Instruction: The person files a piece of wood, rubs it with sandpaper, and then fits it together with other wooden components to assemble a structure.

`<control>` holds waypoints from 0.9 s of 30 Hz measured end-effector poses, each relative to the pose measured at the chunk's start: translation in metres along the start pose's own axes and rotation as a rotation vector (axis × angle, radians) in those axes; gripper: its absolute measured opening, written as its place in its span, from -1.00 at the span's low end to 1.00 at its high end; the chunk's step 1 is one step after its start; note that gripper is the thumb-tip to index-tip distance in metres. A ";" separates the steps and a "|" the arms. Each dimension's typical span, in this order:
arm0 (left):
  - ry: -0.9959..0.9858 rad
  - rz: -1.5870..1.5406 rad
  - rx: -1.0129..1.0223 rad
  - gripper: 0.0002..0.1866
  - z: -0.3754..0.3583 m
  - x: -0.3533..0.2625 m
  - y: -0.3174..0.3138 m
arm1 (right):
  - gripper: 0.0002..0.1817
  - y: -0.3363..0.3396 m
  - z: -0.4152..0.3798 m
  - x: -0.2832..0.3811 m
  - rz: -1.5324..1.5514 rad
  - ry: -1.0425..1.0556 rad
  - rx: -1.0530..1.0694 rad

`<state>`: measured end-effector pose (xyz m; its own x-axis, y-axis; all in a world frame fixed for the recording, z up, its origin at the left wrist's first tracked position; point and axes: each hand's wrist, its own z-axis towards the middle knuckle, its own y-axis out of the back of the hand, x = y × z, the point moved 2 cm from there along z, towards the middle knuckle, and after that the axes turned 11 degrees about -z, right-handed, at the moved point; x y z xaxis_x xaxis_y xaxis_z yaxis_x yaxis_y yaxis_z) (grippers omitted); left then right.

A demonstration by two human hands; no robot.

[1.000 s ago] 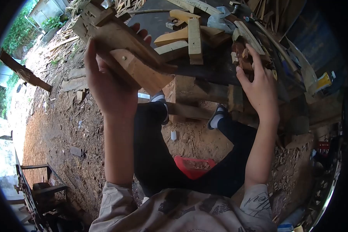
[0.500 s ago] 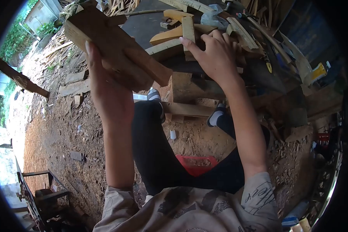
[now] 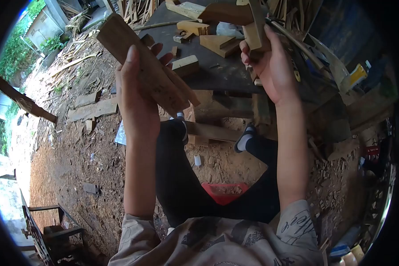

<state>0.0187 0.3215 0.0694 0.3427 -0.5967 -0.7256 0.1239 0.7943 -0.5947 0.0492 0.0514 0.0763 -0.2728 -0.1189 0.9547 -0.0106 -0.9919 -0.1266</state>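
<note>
A thick wooden piece slants through the air at the upper left, with the fingers of my left hand wrapped round it. My right hand, raised over the right part of the dark table, grips a jointed wooden piece. That piece has an upright bar and a curved arm reaching left. Below and between the two hands, a short wooden block and an angled wooden block lie on the table.
A clear plastic bag and more wood pieces lie farther back on the table. A yellow bottle is at the right. On the ground are a red container between my legs and a white cup.
My right hand has risen to the right and now holds the jointed wooden piece up off the table. My left hand has shifted slightly right and down with its piece, which has turned.
</note>
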 end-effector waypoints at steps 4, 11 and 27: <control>0.022 0.044 -0.002 -0.28 0.008 0.017 -0.011 | -0.48 0.011 -0.023 0.014 0.161 0.049 0.052; -0.137 0.243 0.180 0.05 0.021 0.040 -0.055 | -0.57 0.011 -0.046 0.014 -0.252 0.334 -0.249; -0.270 0.422 0.355 -0.07 0.029 0.077 -0.085 | -0.57 0.005 -0.031 0.033 -0.533 0.673 -0.286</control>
<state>0.0619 0.2107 0.0742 0.6478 -0.2090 -0.7326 0.2127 0.9730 -0.0894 0.0104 0.0439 0.0990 -0.6674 0.4937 0.5575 -0.5111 -0.8481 0.1393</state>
